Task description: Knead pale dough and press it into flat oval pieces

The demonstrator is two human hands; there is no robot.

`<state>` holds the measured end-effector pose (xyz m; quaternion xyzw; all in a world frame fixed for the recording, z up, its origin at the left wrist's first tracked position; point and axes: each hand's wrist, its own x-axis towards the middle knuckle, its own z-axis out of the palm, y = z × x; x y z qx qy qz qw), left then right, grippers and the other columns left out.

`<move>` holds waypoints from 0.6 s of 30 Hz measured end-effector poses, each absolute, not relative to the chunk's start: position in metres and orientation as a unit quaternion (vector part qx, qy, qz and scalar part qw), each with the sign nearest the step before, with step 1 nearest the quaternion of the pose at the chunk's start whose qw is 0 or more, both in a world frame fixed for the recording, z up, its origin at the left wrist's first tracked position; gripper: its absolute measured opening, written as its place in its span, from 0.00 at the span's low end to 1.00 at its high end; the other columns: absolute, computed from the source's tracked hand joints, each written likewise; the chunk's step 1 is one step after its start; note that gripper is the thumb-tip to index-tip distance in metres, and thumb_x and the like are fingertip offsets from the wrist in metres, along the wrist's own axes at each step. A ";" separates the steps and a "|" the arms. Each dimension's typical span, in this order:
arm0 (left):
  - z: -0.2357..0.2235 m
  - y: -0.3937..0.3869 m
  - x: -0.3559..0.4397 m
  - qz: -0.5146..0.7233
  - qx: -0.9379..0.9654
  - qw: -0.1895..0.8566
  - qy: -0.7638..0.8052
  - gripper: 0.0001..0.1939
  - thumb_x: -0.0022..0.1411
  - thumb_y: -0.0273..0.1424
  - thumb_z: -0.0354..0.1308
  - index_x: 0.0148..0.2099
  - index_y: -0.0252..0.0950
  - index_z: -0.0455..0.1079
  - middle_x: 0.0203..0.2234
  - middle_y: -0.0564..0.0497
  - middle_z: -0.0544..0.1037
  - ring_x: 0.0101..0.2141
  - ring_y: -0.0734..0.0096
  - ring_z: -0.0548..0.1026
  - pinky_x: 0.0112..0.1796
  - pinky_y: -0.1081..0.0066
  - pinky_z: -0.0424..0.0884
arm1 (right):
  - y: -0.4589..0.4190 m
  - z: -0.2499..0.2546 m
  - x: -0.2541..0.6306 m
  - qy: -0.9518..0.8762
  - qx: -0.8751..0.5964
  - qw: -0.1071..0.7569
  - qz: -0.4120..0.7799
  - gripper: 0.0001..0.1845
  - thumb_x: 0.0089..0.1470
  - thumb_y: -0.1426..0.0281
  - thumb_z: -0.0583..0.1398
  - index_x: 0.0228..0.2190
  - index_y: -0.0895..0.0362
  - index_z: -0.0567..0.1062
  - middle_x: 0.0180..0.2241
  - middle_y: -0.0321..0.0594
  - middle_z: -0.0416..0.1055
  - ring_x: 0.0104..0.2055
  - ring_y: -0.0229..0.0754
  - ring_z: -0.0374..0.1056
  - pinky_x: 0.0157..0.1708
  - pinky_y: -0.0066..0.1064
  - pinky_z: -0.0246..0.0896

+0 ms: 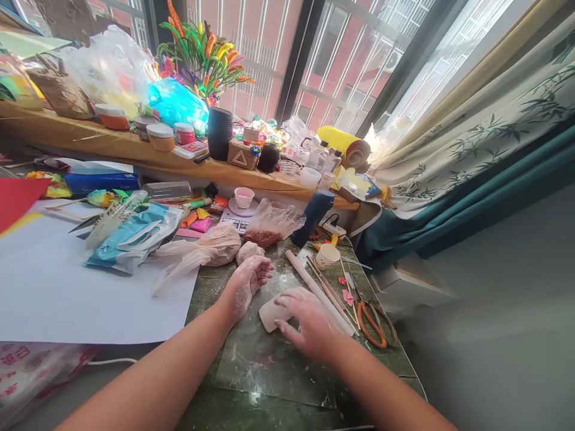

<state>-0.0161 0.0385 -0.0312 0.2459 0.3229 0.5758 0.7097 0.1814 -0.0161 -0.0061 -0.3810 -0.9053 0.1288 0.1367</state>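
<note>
A smooth off-white slab of what looks like clay or dough lies on a clear plastic sheet dusted with white powder. My right hand is over its right side, thumb and fingers apart, fingertips at the slab's edges; whether they press on it is unclear. Left of the slab is my left hand, powdery, fingers loosely bent and nothing in it. Just behind that hand sits a pale lump. A pale rolling pin slants along the right of my right hand.
Thin sticks, orange-handled scissors and a paper cup lie to the right. Behind are bags of material, a dark blue cylinder and a small scale. White paper covers the left. Jars line the sill.
</note>
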 end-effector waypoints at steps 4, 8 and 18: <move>-0.031 0.037 -0.016 0.571 0.250 0.707 0.333 0.17 0.53 0.42 0.68 0.38 0.35 0.74 0.32 0.49 0.79 0.31 0.71 0.75 0.33 0.73 0.67 | 0.023 0.009 0.180 -0.919 -0.340 0.010 0.199 0.40 0.48 0.64 0.71 0.61 0.56 0.68 0.61 0.51 0.67 0.64 0.56 0.62 0.63 0.45 0.56; -0.030 0.037 -0.017 0.568 0.254 0.708 0.334 0.16 0.55 0.43 0.66 0.38 0.36 0.74 0.32 0.50 0.79 0.31 0.71 0.75 0.34 0.73 0.67 | 0.038 0.015 0.162 -0.922 -0.332 -0.067 0.188 0.36 0.42 0.66 0.75 0.53 0.56 0.75 0.53 0.49 0.73 0.57 0.57 0.67 0.58 0.47 0.62; -0.030 0.036 -0.017 0.581 0.251 0.706 0.318 0.17 0.55 0.43 0.66 0.38 0.35 0.74 0.32 0.49 0.78 0.31 0.70 0.75 0.37 0.70 0.70 | 0.052 0.032 0.126 -0.885 -0.398 -0.159 0.182 0.26 0.27 0.68 0.77 0.32 0.52 0.77 0.35 0.41 0.75 0.42 0.57 0.73 0.39 0.42 0.66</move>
